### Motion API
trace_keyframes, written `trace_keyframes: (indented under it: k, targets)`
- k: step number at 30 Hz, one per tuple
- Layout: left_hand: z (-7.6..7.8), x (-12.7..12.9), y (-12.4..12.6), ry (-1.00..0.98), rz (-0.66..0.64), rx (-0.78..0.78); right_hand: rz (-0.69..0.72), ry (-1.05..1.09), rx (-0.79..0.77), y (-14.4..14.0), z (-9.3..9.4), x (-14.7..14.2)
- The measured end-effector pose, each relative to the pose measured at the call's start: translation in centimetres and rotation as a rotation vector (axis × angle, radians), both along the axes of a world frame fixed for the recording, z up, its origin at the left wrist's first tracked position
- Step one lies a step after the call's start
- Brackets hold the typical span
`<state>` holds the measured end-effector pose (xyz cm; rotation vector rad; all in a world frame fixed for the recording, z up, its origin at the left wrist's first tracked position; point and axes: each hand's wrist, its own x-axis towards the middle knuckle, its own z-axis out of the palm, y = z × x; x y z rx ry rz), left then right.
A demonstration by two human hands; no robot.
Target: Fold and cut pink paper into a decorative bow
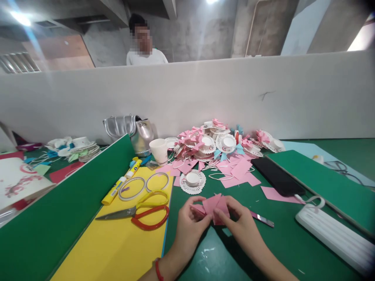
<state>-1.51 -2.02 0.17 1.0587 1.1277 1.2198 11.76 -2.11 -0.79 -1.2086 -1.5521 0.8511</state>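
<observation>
A folded piece of pink paper (213, 204) is held just above the green table, between my two hands. My left hand (190, 220) pinches its left side, with the thumb at the lower edge. On the right side, my right hand (236, 216) presses the paper between thumb and fingers. Beyond the hands lies a small white paper hat shape with a frilly rim (192, 180). A slim metal-ended tool (263, 219), partly hidden by my right hand, rests on the table beside it.
Scissors (146, 210) and tape rolls (131, 189) lie on a yellow board (117, 249) at left, near glue sticks (114, 190). A paper cup (159, 150) and a pile of paper hats with pink bows (202, 142) stand behind. A phone (277, 175) and white power strip (336, 238) lie right.
</observation>
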Motion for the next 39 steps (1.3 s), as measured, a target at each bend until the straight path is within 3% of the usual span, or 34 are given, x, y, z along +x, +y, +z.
trace_keyframes:
  k: [3,7,14,20,31,35,39]
  targets:
    - [-0.38,0.02,0.13,-0.058,0.031,0.027,-0.026,-0.043,-0.001,-0.05,0.32,0.13]
    - [-0.3,-0.06,0.21,-0.135,0.034,-0.014,-0.028,0.011,-0.112,-0.12,0.41,0.04]
    - [0.04,-0.25,0.14,-0.082,0.034,-0.012,-0.04,0.097,-0.191,0.01,-0.12,0.24]
    - [0.33,-0.12,-0.12,-0.061,-0.082,0.005,-0.077,0.244,-0.241,-0.07,-0.11,0.02]
    - [0.33,-0.13,-0.02,-0.032,-0.107,0.004,-0.115,0.383,-0.198,-0.15,-0.3,0.08]
    - [0.35,-0.16,-0.13,-0.026,-0.135,0.009,-0.01,0.186,-0.1,-0.29,0.24,0.39]
    - [0.07,-0.3,-0.12,-0.008,-0.041,0.007,0.031,-0.029,-0.024,-0.4,0.44,0.41]
